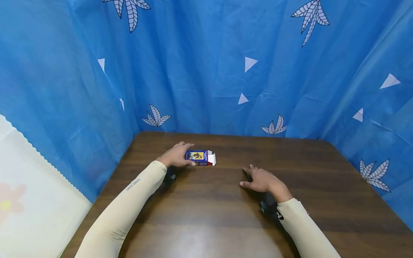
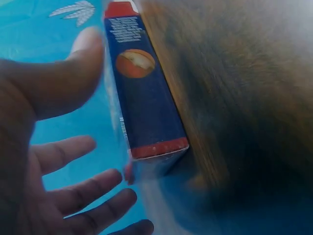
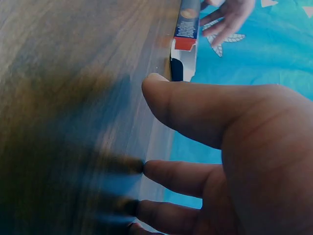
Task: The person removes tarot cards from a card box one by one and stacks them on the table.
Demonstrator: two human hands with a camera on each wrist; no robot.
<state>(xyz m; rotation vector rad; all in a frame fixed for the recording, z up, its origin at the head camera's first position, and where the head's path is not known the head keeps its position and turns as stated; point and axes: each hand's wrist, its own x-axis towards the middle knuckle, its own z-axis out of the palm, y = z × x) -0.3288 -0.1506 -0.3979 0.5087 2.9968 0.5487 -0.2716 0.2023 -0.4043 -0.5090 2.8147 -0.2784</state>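
A small blue cardboard box (image 1: 196,155) with a yellow picture panel lies on the table, its white end flaps open toward the right. My left hand (image 1: 176,155) is at its left end, thumb on the near side and fingers on the far side. In the left wrist view, the thumb and spread fingers (image 2: 93,193) stand beside the box's dark blue side (image 2: 146,107), not curled round it. To the right, my right hand (image 1: 260,180) holds nothing, its fingers extended low over the table. The right wrist view shows the box's open end (image 3: 185,54) beyond my right thumb (image 3: 195,105).
The brown wooden table (image 1: 206,208) runs back to a blue curtain (image 1: 206,68) with white leaf and triangle prints. A white cloth (image 1: 32,200) hangs at the left. Dark wrist devices (image 1: 269,207) sit under both forearms, which wear cream sleeves (image 1: 129,204).
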